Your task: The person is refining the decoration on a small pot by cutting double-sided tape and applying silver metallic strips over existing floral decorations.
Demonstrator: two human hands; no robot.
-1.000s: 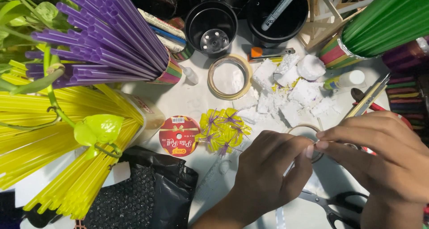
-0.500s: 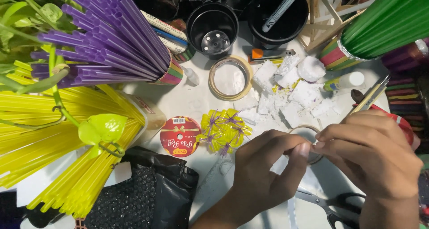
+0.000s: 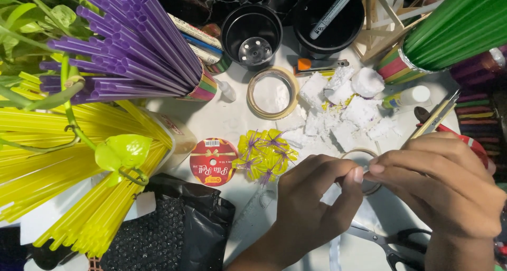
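Since the earlier frame our right hand has drawn in a little toward the left hand, and the two now meet fingertip to fingertip over the tape roll. Both grips are pinched together on what looks like the clear tape's loose end; the strip itself is too thin to make out. We judge the tape light, limp and sticky, apt to fold on itself, so it is best taken at the very edge with fingertips, the roll steadied by its rim. Our left wrist comes up from below, thumb and forefinger extended; our right hand arches over from the side, fingers curled down.

Just below the grip lie scissors on the counter. Left of it sit a yellow-and-purple straw flower and a red ribbon spool. Beyond the grip are white foam scraps and a larger tape ring, then two black pots. Far left fan purple straws and yellow straws.
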